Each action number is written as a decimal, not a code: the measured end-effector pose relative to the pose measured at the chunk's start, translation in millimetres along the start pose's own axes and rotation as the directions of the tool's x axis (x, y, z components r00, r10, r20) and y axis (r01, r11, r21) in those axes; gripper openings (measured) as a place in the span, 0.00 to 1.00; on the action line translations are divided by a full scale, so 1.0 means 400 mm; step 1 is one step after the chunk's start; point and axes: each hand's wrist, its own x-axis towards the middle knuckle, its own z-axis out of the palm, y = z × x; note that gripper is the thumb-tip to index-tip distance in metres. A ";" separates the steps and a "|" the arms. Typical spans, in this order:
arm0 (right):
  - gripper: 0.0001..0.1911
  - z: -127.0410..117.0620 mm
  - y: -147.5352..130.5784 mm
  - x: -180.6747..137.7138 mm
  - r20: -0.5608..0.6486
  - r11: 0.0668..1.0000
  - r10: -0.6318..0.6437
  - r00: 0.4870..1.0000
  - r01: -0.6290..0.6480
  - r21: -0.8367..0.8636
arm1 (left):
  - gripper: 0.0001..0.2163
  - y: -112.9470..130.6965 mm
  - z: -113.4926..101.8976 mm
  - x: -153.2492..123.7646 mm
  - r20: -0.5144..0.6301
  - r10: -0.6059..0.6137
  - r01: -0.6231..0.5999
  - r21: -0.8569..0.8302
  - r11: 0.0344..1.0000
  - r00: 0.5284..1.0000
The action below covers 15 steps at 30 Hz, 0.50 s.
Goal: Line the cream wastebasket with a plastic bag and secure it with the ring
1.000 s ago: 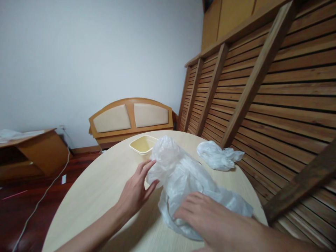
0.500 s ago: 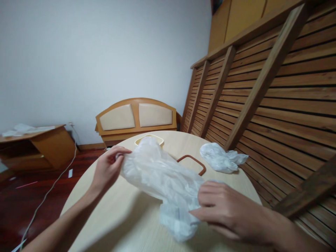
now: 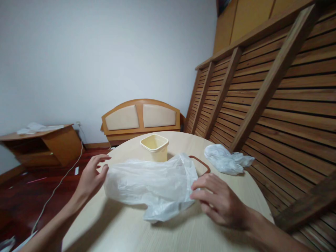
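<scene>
A thin white plastic bag (image 3: 152, 183) is stretched sideways just above the round pale wooden table (image 3: 168, 231). My left hand (image 3: 92, 176) pinches the bag's left end between thumb and fingers. My right hand (image 3: 219, 201) pinches its right edge, fingers curled. Behind the bag stands a small cream plastic bin (image 3: 154, 147), open and with nothing visible inside. A brown ring (image 3: 203, 163) lies on the table, partly under the bag.
A second crumpled white bag (image 3: 227, 160) lies at the table's far right, close to leaning slatted wooden frames (image 3: 275, 98). A wooden headboard (image 3: 141, 119) stands against the wall behind. A low desk (image 3: 42, 145) and a cable (image 3: 56, 187) are on the floor at left.
My hands have drawn apart and pulled the crumpled bag out flat and wide. The bin, earlier hidden behind the bag, now shows. The view has shifted left.
</scene>
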 end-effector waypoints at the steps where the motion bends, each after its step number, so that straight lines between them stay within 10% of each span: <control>1: 0.12 0.023 -0.019 0.003 0.088 1.000 -0.005 0.996 0.003 0.024 | 0.14 0.017 0.006 -0.015 0.015 0.146 -0.146 0.038 0.989 0.989; 4: 0.25 0.086 -0.067 0.017 0.376 0.987 0.096 0.922 -0.137 0.084 | 0.17 0.076 0.034 -0.065 0.357 0.473 -0.494 -0.034 0.869 0.806; 7: 0.23 0.128 -0.086 0.031 0.524 0.954 0.215 0.824 -0.293 0.069 | 0.31 0.105 0.080 -0.106 0.560 0.553 -0.599 -0.121 0.791 0.617; 15: 0.21 0.162 -0.057 0.020 0.521 0.796 0.483 0.704 -0.600 0.073 | 0.12 0.081 0.169 -0.132 0.616 0.489 -0.563 -0.089 0.822 0.618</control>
